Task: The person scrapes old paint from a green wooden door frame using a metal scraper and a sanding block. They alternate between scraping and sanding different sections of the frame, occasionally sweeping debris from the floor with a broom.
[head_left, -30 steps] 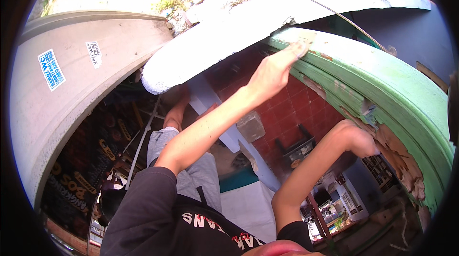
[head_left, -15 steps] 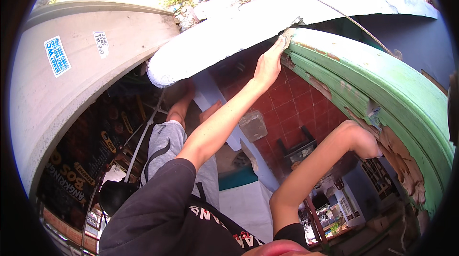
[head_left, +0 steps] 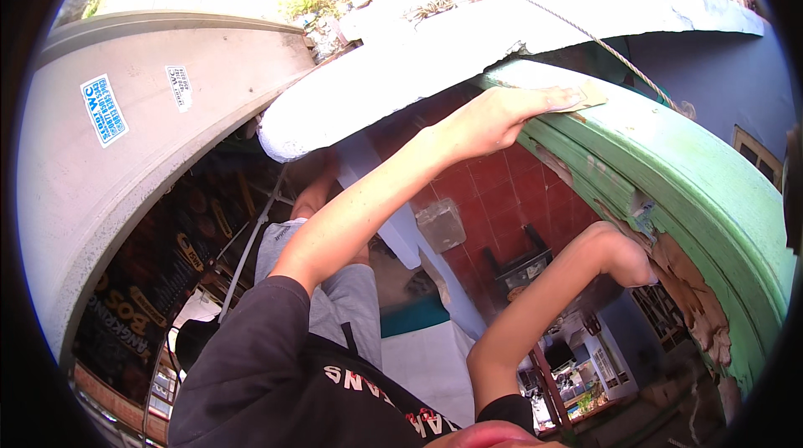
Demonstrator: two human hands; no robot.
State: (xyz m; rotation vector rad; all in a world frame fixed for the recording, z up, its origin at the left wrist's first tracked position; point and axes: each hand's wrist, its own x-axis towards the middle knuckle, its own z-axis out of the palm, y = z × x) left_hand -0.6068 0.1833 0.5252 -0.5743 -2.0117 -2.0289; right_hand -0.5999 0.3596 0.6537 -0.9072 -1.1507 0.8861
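My left hand (head_left: 527,109) reaches up across the view and presses a tan piece of sandpaper (head_left: 592,95) flat on the top face of a green wooden frame (head_left: 669,151). Its fingers lie along the sheet. Light worn patches and brownish bare spots mark the paint near it. Lower down, my right hand (head_left: 631,260) is bent at the wrist against the frame's broken inner edge, where brown material (head_left: 690,297) shows ragged. The fingers of that hand are hidden.
A thick white ledge (head_left: 401,71) runs beside the frame's far end. A rope (head_left: 602,42) hangs across it. At left stands a beige panel with stickers (head_left: 63,163). Below are red floor tiles (head_left: 493,189), a dark stand (head_left: 523,264) and a thin metal pole (head_left: 251,251).
My left hand has slid right along the frame's top with the sandpaper, away from the far corner by the white ledge. My right hand stays about where it was.
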